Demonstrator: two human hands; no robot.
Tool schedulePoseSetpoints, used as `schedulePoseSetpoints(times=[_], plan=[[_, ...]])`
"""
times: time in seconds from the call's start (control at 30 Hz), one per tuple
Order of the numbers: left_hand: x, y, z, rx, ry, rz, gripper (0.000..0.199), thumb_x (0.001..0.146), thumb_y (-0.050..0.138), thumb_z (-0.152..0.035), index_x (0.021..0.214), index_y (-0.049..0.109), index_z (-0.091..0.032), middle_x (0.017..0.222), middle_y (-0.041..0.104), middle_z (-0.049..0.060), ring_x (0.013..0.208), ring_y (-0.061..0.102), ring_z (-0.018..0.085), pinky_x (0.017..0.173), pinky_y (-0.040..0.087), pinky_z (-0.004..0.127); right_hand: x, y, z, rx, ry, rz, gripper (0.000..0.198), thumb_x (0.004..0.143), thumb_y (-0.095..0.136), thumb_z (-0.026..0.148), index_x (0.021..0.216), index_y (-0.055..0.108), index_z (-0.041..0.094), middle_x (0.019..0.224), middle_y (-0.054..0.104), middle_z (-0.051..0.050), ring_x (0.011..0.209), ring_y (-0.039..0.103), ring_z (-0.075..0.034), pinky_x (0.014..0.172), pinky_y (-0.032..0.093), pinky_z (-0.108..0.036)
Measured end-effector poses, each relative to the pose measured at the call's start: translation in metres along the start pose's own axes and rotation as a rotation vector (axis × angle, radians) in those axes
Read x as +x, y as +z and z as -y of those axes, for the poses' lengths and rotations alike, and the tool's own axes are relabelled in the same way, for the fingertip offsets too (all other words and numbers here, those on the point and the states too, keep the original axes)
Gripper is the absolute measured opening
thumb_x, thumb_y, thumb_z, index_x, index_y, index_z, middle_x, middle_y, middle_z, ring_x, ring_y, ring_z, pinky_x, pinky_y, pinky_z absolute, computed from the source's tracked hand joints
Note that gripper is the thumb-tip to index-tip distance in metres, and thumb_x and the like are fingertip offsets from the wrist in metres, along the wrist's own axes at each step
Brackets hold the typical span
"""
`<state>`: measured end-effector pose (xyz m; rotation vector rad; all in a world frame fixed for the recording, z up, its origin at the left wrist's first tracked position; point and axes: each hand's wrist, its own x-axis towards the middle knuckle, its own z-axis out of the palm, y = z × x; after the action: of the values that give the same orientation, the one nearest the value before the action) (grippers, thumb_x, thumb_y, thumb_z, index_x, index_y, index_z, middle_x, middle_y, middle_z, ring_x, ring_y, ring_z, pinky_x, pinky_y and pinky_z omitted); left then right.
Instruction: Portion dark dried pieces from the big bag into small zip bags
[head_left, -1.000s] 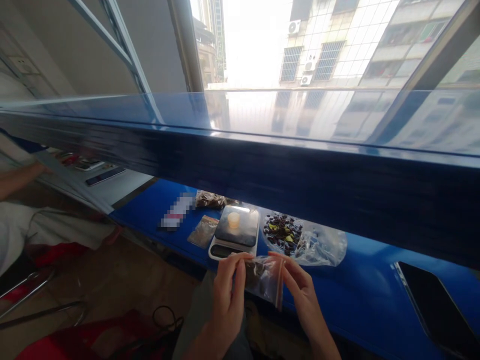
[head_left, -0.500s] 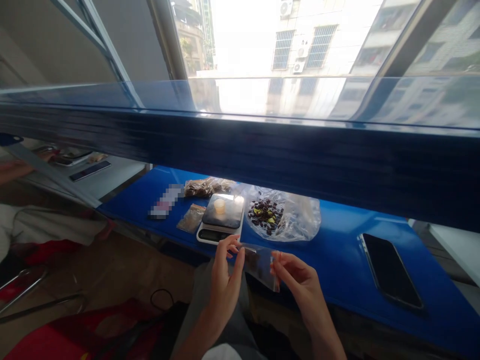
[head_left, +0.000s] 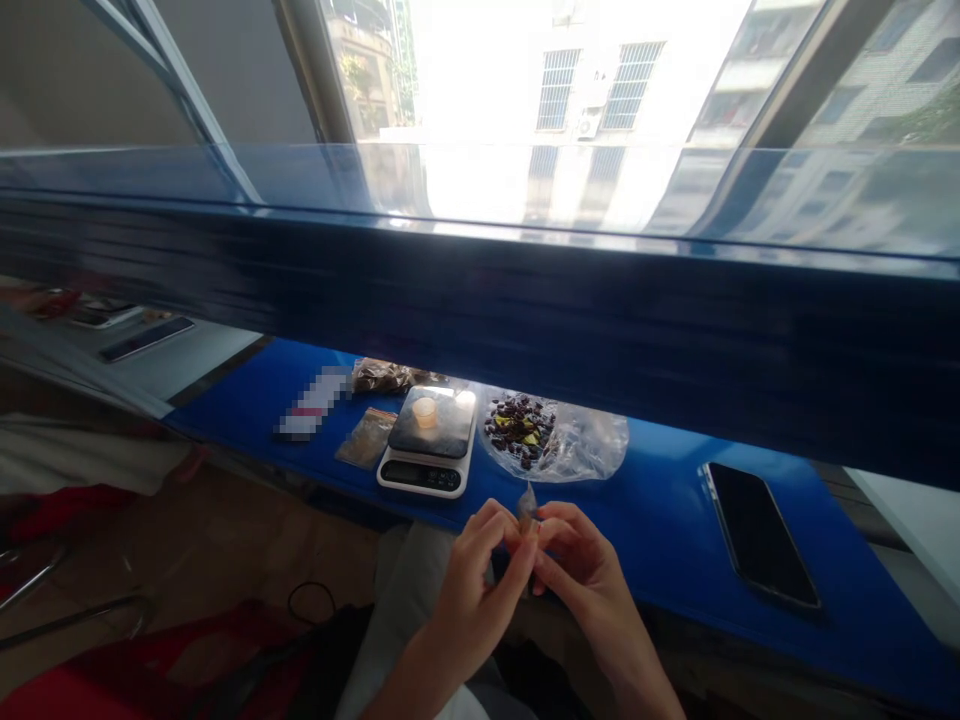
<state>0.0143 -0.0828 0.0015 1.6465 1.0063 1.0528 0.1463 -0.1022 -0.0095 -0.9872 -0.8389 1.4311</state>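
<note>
My left hand (head_left: 484, 560) and my right hand (head_left: 574, 555) meet just off the front edge of the blue table, fingers pinched together. Between them is a small clear plastic bag (head_left: 528, 498); only its upper corner shows, and the fingers hide the rest. Beyond my left hand stands a white kitchen scale (head_left: 424, 475) with a small translucent cup (head_left: 424, 413) on its dark plate. To the scale's right lies a large clear plastic bag (head_left: 592, 445) with dark dried pieces and some yellow-green bits (head_left: 525, 430) on it.
A small zip bag (head_left: 367, 440) lies left of the scale, with a bag of brown contents (head_left: 382, 376) behind. A phone (head_left: 761, 535) rests at right. A blurred-out item (head_left: 311, 405) lies at left. A blue shelf (head_left: 480, 290) overhangs the table (head_left: 660, 560).
My hands have come together, and the small bag, stretched flat between them before, is now bunched up in the fingers. The view has shifted slightly to the right.
</note>
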Motion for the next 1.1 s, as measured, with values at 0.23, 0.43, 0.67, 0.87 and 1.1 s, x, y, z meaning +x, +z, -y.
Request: schedulePoseSetpoints(times=[0.23, 0.43, 0.67, 0.87, 1.1], plan=[[0.008, -0.010, 0.012, 0.087, -0.096, 0.078, 0.024, 0.091, 0.048, -0.031, 0.071, 0.047, -0.020, 0.072, 0.051, 0.000, 0.072, 0.052, 0.016, 0.069, 0.040, 0.028, 0.014, 0.003, -0.018, 0.052, 0.049, -0.117, 0.046, 0.064, 0.083, 0.033, 0.087, 0.045, 0.024, 0.061, 0.065, 0.006, 0.052, 0.058, -0.012, 0.047, 0.044, -0.019], [0.022, -0.021, 0.016, 0.147, -0.092, 0.078, 0.024, 0.090, 0.050, -0.031, 0.069, 0.048, -0.019, 0.071, 0.052, -0.001, 0.069, 0.050, 0.014, 0.066, 0.038, 0.026, 0.030, 0.005, -0.022, -0.010, 0.048, -0.174, 0.054, 0.056, 0.087, 0.037, 0.083, 0.041, 0.023, 0.057, 0.065, 0.004, 0.048, 0.059, -0.014, 0.043, 0.043, -0.021], [0.029, -0.026, 0.015, 0.149, -0.097, 0.107, 0.026, 0.089, 0.049, -0.033, 0.067, 0.050, -0.019, 0.068, 0.052, -0.001, 0.067, 0.050, 0.014, 0.065, 0.037, 0.025, 0.039, 0.003, -0.026, 0.015, 0.051, -0.149, 0.058, 0.050, 0.089, 0.034, 0.079, 0.039, 0.023, 0.056, 0.067, 0.004, 0.046, 0.061, -0.014, 0.040, 0.042, -0.019], [0.029, -0.027, 0.011, 0.005, -0.139, 0.110, 0.032, 0.089, 0.049, -0.037, 0.063, 0.048, -0.019, 0.065, 0.050, 0.000, 0.064, 0.047, 0.014, 0.063, 0.036, 0.025, 0.036, 0.006, -0.022, -0.006, 0.070, -0.063, 0.054, 0.054, 0.088, 0.035, 0.083, 0.044, 0.023, 0.057, 0.066, 0.005, 0.047, 0.060, -0.013, 0.041, 0.041, -0.018], [0.027, -0.033, 0.013, -0.106, -0.234, 0.146, 0.037, 0.085, 0.053, -0.043, 0.058, 0.046, -0.018, 0.063, 0.046, -0.001, 0.065, 0.044, 0.014, 0.064, 0.035, 0.025, 0.035, 0.008, -0.023, 0.061, 0.118, 0.071, 0.043, 0.060, 0.085, 0.033, 0.083, 0.051, 0.022, 0.061, 0.064, 0.006, 0.052, 0.059, -0.010, 0.050, 0.044, -0.019]])
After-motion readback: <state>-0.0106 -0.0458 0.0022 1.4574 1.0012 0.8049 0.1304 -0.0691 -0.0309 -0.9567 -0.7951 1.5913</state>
